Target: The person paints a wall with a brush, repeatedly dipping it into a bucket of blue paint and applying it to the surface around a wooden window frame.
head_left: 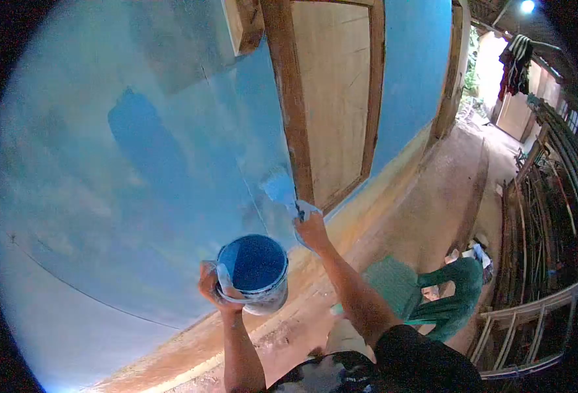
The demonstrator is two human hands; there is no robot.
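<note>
left hand (220, 287) clamped on bucket (255, 270), held before the wall (191, 190); right hand (310, 226) closed round brush (282, 190), against wall beside the door frame's (293, 111) lower corner.

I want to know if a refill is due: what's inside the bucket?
Inside the bucket, dark blue shows, apparently paint, with lighter blue on the inner wall. Anything beneath the dark blue is hidden, so its depth can't be told.
</note>
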